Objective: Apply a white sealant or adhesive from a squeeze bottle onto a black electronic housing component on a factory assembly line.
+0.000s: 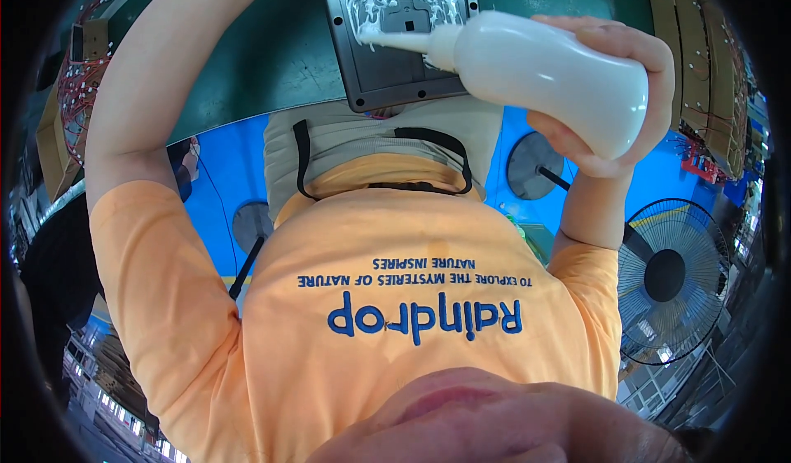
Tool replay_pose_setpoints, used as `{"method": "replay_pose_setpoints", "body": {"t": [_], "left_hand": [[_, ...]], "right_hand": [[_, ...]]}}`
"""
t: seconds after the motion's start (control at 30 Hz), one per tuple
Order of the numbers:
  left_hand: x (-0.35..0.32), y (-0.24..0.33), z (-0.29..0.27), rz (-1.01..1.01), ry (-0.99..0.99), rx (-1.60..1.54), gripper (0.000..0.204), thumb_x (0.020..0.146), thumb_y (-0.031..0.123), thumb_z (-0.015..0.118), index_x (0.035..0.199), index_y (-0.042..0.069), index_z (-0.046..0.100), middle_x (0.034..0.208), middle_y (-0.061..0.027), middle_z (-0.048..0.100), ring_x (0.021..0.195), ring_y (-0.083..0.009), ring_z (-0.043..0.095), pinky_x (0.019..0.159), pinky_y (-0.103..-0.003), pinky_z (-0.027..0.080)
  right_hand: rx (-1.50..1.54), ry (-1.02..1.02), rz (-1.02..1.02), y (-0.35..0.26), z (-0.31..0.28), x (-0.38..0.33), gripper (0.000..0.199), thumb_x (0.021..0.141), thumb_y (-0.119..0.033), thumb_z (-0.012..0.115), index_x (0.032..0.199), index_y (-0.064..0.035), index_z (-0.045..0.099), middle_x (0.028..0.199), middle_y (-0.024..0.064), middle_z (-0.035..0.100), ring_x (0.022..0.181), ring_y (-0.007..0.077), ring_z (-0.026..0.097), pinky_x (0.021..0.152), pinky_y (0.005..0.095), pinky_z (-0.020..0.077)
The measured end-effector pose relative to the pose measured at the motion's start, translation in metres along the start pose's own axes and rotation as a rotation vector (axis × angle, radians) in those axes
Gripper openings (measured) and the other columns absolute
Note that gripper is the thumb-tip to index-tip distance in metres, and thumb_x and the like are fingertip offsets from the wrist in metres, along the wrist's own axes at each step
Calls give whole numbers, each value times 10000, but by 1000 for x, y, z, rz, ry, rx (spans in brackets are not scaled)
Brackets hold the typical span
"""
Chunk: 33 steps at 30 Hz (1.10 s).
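Note:
My right hand (657,72) is wrapped round a white squeeze bottle (548,72), which lies tilted nearly on its side with its long thin nozzle pointing left. The nozzle tip hovers over or touches a black plastic panel (358,76) at the table's near edge; which of these I cannot tell. Loops of white paste (372,6) cover the panel's left recess, and similar paste marks fill the right one, partly behind the nozzle. Round holes dot the panel's rim. My left forearm (177,43) reaches up past the top edge, so my left hand is out of sight.
The panel rests on a dark green table (264,67). Cardboard boxes with red wiring stand on the left (58,133) and right (692,51). A black fan (666,275) is at the lower right. Round stand bases (531,166) sit on the blue floor (218,187).

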<state>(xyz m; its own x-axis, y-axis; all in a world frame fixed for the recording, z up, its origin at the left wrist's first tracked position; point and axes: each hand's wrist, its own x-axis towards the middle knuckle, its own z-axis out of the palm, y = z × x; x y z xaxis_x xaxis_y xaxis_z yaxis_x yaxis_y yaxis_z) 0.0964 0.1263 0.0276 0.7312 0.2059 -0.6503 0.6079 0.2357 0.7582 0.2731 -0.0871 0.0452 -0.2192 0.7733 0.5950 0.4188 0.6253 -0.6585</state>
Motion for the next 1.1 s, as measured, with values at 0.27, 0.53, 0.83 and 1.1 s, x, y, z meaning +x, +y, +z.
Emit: {"method": "replay_pose_setpoints", "body": {"t": [0.27, 0.53, 0.83, 1.1], "left_hand": [[4, -2, -4, -19, -77, -35, 476, 879, 533, 602, 929, 68, 688, 822, -38, 695, 629, -113, 641, 548, -261, 531], [8, -4, -6, -27, -54, -35, 472, 879, 526, 608, 942, 67, 692, 857, -39, 694, 661, -112, 639, 576, -269, 536], [11, -8, -6, 39, -66, -52, 475, 875, 518, 620, 947, 54, 697, 863, -49, 694, 671, -119, 643, 583, -267, 538], [12, -7, -5, 47, -45, -36, 470, 871, 510, 629, 941, 50, 700, 857, -54, 696, 661, -119, 646, 578, -264, 538]], "right_hand": [[3, 6, 58, -7, -4, -6, 658, 616, -179, 858, 1121, 43, 500, 1001, 244, 647, 950, 348, 667, 800, 375, 539], [64, 19, 65, -5, -16, -9, 656, 593, -92, 885, 1119, 25, 512, 1009, 166, 651, 934, 267, 680, 771, 317, 555], [56, 15, 48, -5, -19, -11, 657, 602, -105, 883, 1127, 22, 511, 1019, 168, 655, 937, 258, 675, 763, 310, 552], [-2, -26, 68, -6, -7, -7, 676, 599, -192, 874, 1123, 36, 513, 983, 219, 645, 923, 341, 678, 775, 365, 558]]}}
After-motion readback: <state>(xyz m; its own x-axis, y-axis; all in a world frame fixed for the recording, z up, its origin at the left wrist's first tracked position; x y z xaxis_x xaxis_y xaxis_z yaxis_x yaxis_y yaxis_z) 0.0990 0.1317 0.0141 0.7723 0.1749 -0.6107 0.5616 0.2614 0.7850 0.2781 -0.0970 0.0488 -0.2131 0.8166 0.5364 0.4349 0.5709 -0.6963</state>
